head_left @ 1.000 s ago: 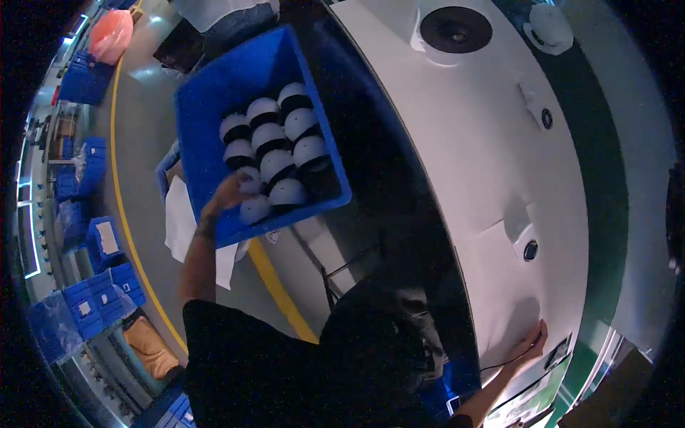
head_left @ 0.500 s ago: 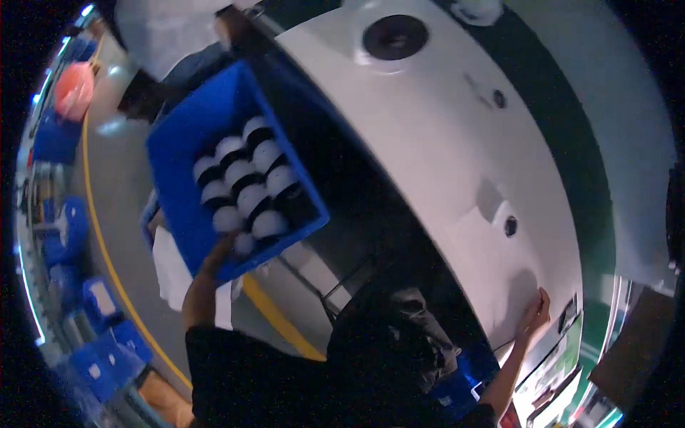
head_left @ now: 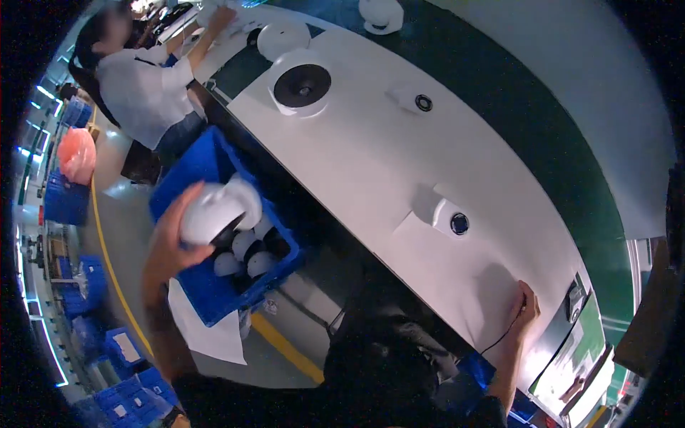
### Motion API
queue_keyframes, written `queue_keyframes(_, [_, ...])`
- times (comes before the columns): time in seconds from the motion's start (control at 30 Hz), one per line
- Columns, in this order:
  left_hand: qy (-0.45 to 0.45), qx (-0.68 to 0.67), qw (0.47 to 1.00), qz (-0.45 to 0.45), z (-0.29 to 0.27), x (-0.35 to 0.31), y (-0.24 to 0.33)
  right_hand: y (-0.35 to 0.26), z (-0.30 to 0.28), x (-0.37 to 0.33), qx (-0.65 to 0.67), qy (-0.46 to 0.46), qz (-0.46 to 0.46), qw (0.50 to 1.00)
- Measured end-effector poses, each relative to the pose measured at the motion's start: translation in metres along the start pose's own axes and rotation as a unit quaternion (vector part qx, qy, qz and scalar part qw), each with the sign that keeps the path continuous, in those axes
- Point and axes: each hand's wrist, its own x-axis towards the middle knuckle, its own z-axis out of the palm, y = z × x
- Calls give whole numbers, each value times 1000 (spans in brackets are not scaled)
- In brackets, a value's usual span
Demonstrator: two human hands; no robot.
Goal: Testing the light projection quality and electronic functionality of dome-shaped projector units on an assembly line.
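My left hand (head_left: 175, 232) grips a glossy white rounded housing (head_left: 214, 214) with a ring-like end and a dark opening, slightly blurred. I hold it above a blue bin (head_left: 210, 314), where several white domes (head_left: 258, 264) with black bands sit in rows. On the white table (head_left: 357, 171), at its near right, rests my right hand (head_left: 526, 310) with curled fingers. A thin black cord (head_left: 505, 335) runs from those fingers toward the table edge. Beyond this hand lies a small white piece with a black round lens (head_left: 459, 223).
A white housing with a big black disc (head_left: 302, 85) and a small black ring (head_left: 424, 103) lie farther along the table. Another person in a white top (head_left: 146, 89) works at the far left. A green-and-white board (head_left: 571, 357) lies right. White paper (head_left: 207, 332) hangs beside the bin.
My left hand has risen out of the bin with a white housing in it. The view has shifted, bringing the other person into sight. My right hand stays on the table.
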Motion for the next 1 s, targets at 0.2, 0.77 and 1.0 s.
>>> queue_keyframes(0.2, [-177,-8,984,-10,25,212,127,10,-2,-3,36,10,-71,997])
queue_keyframes(0.77, [60,-203,974,-74,60,57,-29,-4,2,-3,-36,-1,79,996])
queue_keyframes(1.0, [-142,82,923,-347,265,-103,-263,19,12,1,5,17,3,1000])
